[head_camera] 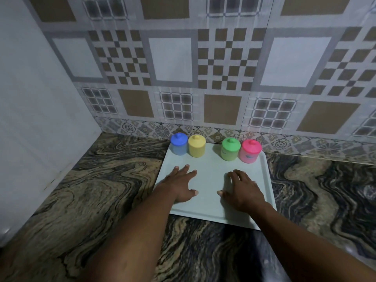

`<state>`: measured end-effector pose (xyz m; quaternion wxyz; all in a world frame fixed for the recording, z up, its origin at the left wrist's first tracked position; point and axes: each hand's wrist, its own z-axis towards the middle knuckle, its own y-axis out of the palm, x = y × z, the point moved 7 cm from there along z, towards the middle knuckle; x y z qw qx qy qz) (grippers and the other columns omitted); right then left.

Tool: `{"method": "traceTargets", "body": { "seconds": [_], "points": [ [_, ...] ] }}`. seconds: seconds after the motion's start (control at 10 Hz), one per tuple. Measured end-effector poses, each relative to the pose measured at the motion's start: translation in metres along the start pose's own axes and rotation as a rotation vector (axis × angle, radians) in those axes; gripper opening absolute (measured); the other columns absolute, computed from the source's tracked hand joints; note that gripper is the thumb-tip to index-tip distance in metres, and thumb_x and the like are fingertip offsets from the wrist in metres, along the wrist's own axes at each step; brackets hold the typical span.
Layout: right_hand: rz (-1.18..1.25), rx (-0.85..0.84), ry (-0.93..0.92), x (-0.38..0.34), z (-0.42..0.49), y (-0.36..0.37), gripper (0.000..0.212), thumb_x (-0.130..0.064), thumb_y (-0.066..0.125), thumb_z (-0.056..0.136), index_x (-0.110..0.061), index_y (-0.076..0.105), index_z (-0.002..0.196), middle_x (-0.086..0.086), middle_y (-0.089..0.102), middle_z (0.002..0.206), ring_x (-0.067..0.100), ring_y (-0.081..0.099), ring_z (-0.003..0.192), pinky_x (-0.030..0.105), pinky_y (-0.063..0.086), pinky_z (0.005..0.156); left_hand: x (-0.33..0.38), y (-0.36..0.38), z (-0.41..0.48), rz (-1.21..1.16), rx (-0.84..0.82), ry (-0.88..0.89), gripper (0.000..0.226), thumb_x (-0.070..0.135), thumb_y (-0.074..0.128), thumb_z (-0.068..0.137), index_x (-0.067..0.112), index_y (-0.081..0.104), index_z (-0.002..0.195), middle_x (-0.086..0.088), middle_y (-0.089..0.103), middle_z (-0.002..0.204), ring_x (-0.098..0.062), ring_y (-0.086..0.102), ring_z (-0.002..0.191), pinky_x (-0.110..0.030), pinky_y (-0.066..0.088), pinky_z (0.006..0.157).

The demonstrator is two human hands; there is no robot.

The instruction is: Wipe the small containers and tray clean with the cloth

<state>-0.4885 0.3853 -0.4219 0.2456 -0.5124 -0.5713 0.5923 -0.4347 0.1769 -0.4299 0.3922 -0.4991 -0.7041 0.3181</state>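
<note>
Both forearms reach in over the marbled counter (97, 196), and the left hand (182, 187) and right hand (244, 190) lie flat on the pale tray (207, 178), fingers straight, slightly spread, holding nothing. Along the tray's far edge stand four lidded containers: blue container (179, 144) just beside yellow container (196, 146), a gap, then green container (230, 149) beside pink container (250, 152).

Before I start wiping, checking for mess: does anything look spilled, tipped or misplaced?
Nothing spilled or tipped: the blue container, yellow container, green container and pink container stand upright, lidded, along the far edge of the tray. Left hand and right hand lie flat on it. Oddly, no cloth in view.
</note>
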Motion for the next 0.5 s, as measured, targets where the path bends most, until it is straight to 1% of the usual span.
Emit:
{"method": "traceTargets", "body": {
  "seconds": [0.2, 0.3, 0.4, 0.5],
  "points": [
    [-0.003, -0.006, 0.020, -0.001, 0.005, 0.000, 0.074, -0.060, 0.060, 0.087, -0.022, 0.036, 0.145, 0.002, 0.030, 0.156, 0.024, 0.024, 0.147, 0.047, 0.031, 0.113, -0.001, -0.005, 0.003, -0.002, 0.005, 0.021, 0.080, 0.054, 0.053, 0.097, 0.041, 0.004, 0.159, 0.011, -0.014, 0.167, -0.024, -0.014, 0.154, -0.050, 0.007, 0.124],
    [0.009, -0.036, 0.037, -0.002, 0.007, -0.002, 0.075, -0.059, 0.062, 0.086, -0.023, 0.036, 0.146, 0.003, 0.030, 0.156, 0.024, 0.026, 0.146, 0.047, 0.033, 0.111, -0.001, -0.005, 0.004, 0.006, -0.019, 0.005, 0.081, 0.056, 0.052, 0.096, 0.041, 0.003, 0.159, 0.011, -0.015, 0.167, -0.024, -0.014, 0.154, -0.050, 0.007, 0.124],
    [-0.005, -0.092, 0.059, -0.004, 0.008, -0.006, 0.077, -0.058, 0.061, 0.087, -0.021, 0.035, 0.148, 0.004, 0.030, 0.158, 0.025, 0.027, 0.146, 0.048, 0.032, 0.111, 0.004, -0.009, -0.001, 0.081, -0.035, -0.034, 0.083, 0.061, 0.048, 0.096, 0.039, -0.001, 0.159, 0.007, -0.015, 0.167, -0.027, -0.013, 0.154, -0.051, 0.007, 0.124],
    [-0.070, -0.085, 0.021, -0.014, 0.007, -0.020, 0.078, -0.056, 0.058, 0.090, -0.020, 0.029, 0.153, 0.005, 0.025, 0.162, 0.025, 0.021, 0.150, 0.051, 0.026, 0.115, 0.016, -0.024, -0.011, 0.120, 0.033, -0.014, 0.082, 0.061, 0.044, 0.097, 0.036, -0.003, 0.159, 0.002, -0.014, 0.168, -0.030, -0.012, 0.154, -0.053, 0.005, 0.123]
  ]
}}
